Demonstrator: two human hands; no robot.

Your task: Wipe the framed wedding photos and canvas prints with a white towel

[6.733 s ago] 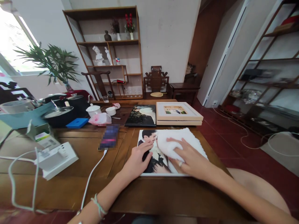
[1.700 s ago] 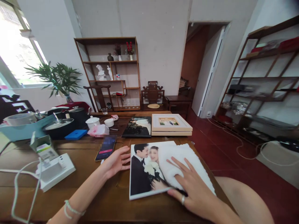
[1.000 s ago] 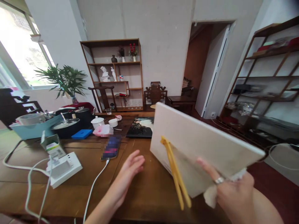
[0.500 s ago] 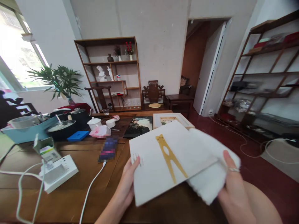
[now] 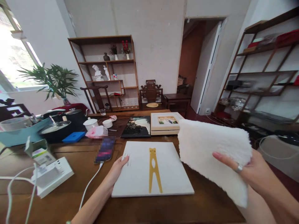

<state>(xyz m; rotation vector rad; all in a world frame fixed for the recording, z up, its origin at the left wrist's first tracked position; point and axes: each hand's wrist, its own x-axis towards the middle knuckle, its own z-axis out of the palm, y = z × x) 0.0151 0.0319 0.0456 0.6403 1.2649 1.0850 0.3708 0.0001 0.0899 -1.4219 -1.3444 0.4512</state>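
My left hand (image 5: 120, 169) grips the left edge of a flat white panel (image 5: 137, 165), thumb on top and the other fingers hidden beneath. A gold, long-legged figure with a small eared head (image 5: 153, 160) shows on the panel's face, and small dark print lies near my thumb. The panel is low over the table, close to level; I cannot tell whether it touches. To the right, my right hand (image 5: 245, 165) is closed on a fluffy white cloth (image 5: 210, 140), thumb across its front. The cloth hangs in the air, apart from the panel.
Behind the panel lie a dark picture (image 5: 136, 127) and a white-framed picture (image 5: 167, 123). On the left of the wooden table (image 5: 98, 193) are a phone (image 5: 106, 149) on a white cable, a power strip (image 5: 58, 174), a blue box (image 5: 74, 137) and pots (image 5: 56, 127).
The panel has been lowered and levelled out toward the table. My right hand has drawn the white cloth from behind the panel, up and to the right.
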